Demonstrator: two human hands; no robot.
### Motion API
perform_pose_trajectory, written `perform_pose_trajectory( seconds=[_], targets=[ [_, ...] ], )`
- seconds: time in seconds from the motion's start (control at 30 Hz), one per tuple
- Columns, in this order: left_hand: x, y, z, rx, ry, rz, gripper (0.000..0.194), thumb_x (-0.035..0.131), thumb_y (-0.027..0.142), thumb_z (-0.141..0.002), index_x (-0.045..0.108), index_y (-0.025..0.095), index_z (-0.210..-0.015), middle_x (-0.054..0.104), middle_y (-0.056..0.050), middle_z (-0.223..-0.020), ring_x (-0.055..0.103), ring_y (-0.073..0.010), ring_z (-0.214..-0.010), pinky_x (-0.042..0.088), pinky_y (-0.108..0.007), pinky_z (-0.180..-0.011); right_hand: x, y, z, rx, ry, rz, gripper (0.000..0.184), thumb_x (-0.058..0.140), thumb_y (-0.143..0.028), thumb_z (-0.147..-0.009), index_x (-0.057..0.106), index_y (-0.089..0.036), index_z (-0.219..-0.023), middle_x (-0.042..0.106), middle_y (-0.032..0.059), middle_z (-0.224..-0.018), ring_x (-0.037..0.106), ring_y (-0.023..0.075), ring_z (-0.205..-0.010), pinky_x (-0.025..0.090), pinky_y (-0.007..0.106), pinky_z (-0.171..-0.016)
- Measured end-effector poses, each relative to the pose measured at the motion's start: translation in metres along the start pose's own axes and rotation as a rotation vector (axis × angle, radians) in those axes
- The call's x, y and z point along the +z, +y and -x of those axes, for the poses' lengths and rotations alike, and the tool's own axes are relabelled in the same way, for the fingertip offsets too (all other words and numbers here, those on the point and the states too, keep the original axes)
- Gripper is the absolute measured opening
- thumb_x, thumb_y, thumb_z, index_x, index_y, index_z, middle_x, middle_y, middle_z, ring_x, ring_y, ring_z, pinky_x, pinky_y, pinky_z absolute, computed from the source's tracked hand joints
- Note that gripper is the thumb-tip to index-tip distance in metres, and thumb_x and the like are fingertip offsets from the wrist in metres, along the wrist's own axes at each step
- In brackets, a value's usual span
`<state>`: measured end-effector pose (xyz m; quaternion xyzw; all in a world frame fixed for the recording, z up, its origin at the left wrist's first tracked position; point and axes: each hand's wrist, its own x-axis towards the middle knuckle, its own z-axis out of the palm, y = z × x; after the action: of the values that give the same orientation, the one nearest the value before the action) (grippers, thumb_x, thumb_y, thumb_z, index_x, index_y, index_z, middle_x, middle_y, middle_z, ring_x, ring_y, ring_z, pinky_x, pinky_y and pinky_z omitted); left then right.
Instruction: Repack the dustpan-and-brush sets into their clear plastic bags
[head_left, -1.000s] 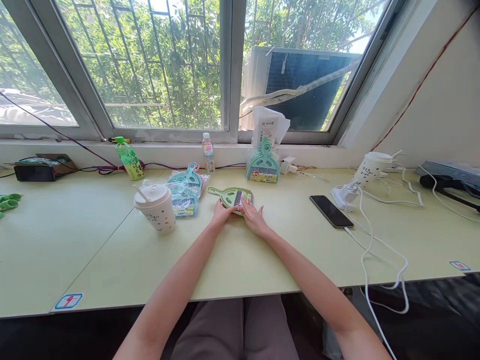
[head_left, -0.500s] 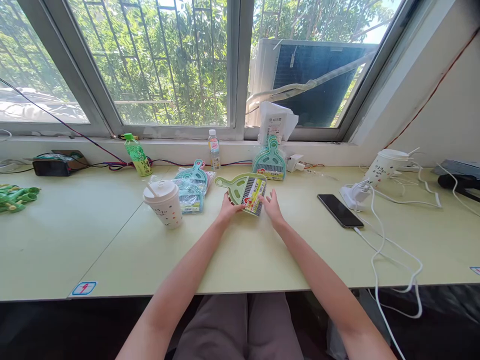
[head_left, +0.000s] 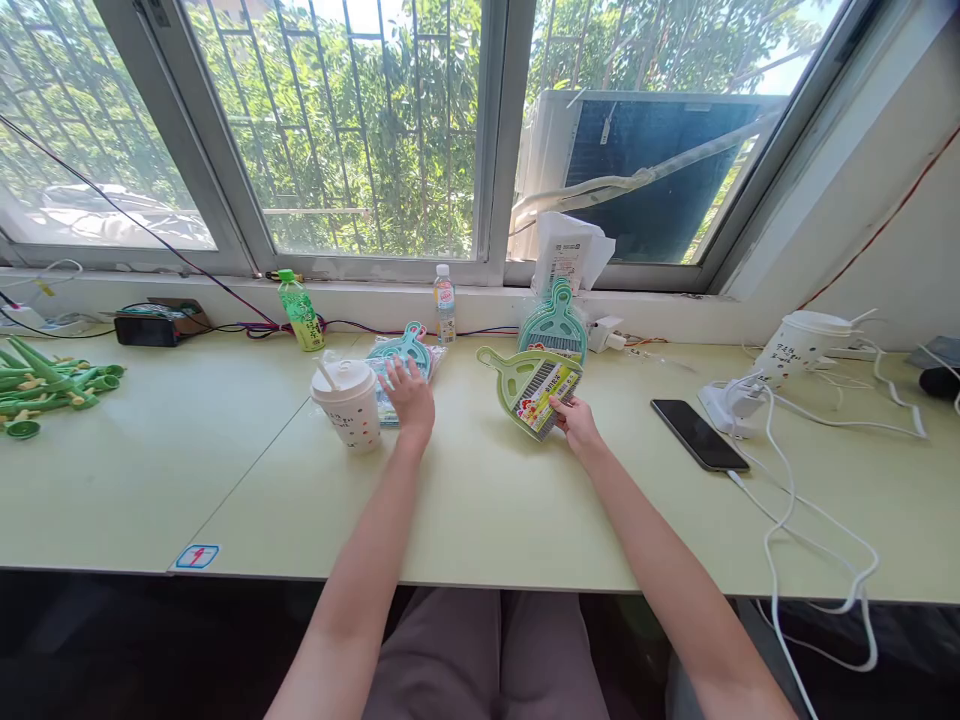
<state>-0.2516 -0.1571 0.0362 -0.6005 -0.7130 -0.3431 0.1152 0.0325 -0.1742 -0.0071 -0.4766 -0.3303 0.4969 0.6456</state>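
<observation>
Left hand [head_left: 412,402] now at teal dustpans [head_left: 403,345], fingers spread; right hand [head_left: 579,424], fingers closed on green dustpan [head_left: 514,382], label [head_left: 546,397] unreadable.

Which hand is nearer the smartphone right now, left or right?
Right. The right hand grips the green dustpan just left of the smartphone; the left hand is farther left, over the packaged dustpans by the white cup.

Bright daylight enters from the windows [head_left: 360,130] across the top, washing out the upper left; wide-angle distortion slants the frame's sides.
</observation>
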Motion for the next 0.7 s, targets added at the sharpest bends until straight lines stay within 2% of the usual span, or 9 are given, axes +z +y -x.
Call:
perform_pose_trajectory(
  seconds=[0.07,0.13,0.2,0.27,0.37,0.47,0.6,0.7],
  targets=[
    [0.001,-0.018,-0.006,-0.054,-0.102,-0.142,0.046,0.033,0.005,-0.084,0.054,0.004,-0.126,0.053,-0.027,-0.128,0.04,-0.0361,-0.129,0.029,-0.053,-0.103,-0.002,0.0,-0.001,-0.005,0.007,0.01,0.018,0.075,-0.019,-0.071,0.063,-0.017,-0.083,0.073,0.0043,-0.08,0.07,0.017,-0.07,0.06,0.032,-0.069],
    [0.002,-0.026,-0.009,-0.044,-0.191,-0.206,0.045,0.029,0.001,-0.082,0.061,0.004,-0.113,0.063,-0.024,-0.109,0.053,-0.033,-0.115,0.033,-0.051,-0.101,-0.004,0.0,-0.002,-0.011,0.018,0.021,0.018,0.075,-0.019,-0.071,0.062,-0.017,-0.083,0.073,0.0042,-0.08,0.07,0.0175,-0.07,0.061,0.032,-0.069],
    [0.002,-0.024,-0.008,0.028,-0.21,-0.219,0.047,0.027,-0.001,-0.081,0.065,0.008,-0.108,0.068,-0.019,-0.096,0.059,-0.029,-0.104,0.029,-0.051,-0.105,-0.004,0.0,-0.002,-0.013,0.033,0.025,0.019,0.076,-0.02,-0.07,0.062,-0.017,-0.083,0.073,0.0043,-0.079,0.07,0.0179,-0.071,0.061,0.033,-0.069],
    [0.0,-0.014,-0.005,0.146,-0.183,-0.181,0.051,0.027,0.0,-0.081,0.065,0.015,-0.11,0.07,-0.013,-0.091,0.061,-0.0258,-0.099,0.02,-0.052,-0.111,-0.005,-0.001,-0.003,-0.018,0.046,0.018,0.019,0.076,-0.02,-0.07,0.062,-0.017,-0.083,0.073,0.0044,-0.08,0.07,0.0181,-0.072,0.061,0.033,-0.069],
    [-0.003,0.005,0.002,0.336,-0.156,-0.045,0.054,0.027,0.0,-0.082,0.067,0.023,-0.11,0.071,-0.008,-0.092,0.061,-0.0238,-0.106,0.011,-0.053,-0.116,-0.007,-0.004,-0.003,-0.032,0.053,-0.01,0.019,0.076,-0.02,-0.07,0.062,-0.018,-0.084,0.073,0.0043,-0.082,0.07,0.0183,-0.075,0.061,0.033,-0.073],
    [-0.003,0.014,0.006,0.424,-0.172,0.035,0.052,0.03,-0.003,-0.078,0.071,0.02,-0.098,0.07,-0.011,-0.091,0.05,-0.026,-0.124,0.006,-0.057,-0.116,-0.009,-0.007,-0.004,-0.028,0.049,-0.031,0.02,0.075,-0.019,-0.07,0.062,-0.018,-0.085,0.073,0.0043,-0.084,0.071,0.0184,-0.076,0.061,0.034,-0.075],
    [0.002,0.011,0.007,0.372,-0.204,0.035,0.042,0.035,0.0,-0.075,0.073,0.018,-0.085,0.068,-0.014,-0.087,0.042,-0.03,-0.131,0.0,-0.061,-0.115,-0.009,-0.007,-0.005,0.028,0.045,0.003,0.016,0.073,-0.015,-0.072,0.062,-0.016,-0.084,0.073,0.0046,-0.081,0.07,0.0172,-0.071,0.061,0.032,-0.07],
    [0.008,0.011,0.011,0.313,-0.176,0.047,0.035,0.04,0.009,-0.08,0.071,0.016,-0.096,0.067,-0.016,-0.096,0.044,-0.0325,-0.126,-0.002,-0.06,-0.115,-0.005,-0.005,-0.002,0.063,0.006,0.056,0.014,0.072,-0.012,-0.072,0.063,-0.015,-0.083,0.074,0.0053,-0.08,0.07,0.0163,-0.066,0.061,0.03,-0.064]
  ],
)
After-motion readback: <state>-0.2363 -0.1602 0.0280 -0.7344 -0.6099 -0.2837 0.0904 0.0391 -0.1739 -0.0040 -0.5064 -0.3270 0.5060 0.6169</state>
